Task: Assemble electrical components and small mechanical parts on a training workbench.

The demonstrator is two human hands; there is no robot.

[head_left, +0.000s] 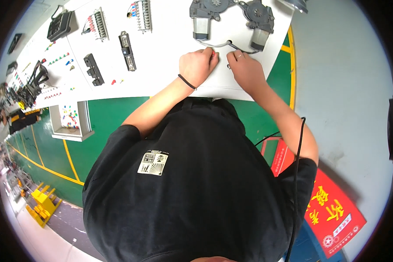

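My left hand (197, 66) is closed near the front of the white table, with a small red piece (213, 54) showing at its fingertips. Close by on the right, my right hand (247, 72) is also closed; a small shiny bit (229, 66) shows beside its curled fingers, and I cannot make out what it holds. Just beyond both hands lie two motors with dark gear housings and silver bodies, a left motor (201, 29) and a right motor (259, 38). A grey and black cable (218, 45) runs between them, close to my fingertips.
Left on the white table (161, 61) lie a long black part (127, 51), a shorter black part (94, 70), wired terminal strips (143, 16) and small coloured pieces (113, 81). An open drawer (70, 132) juts out below. A red sign (336, 214) leans at the lower right.
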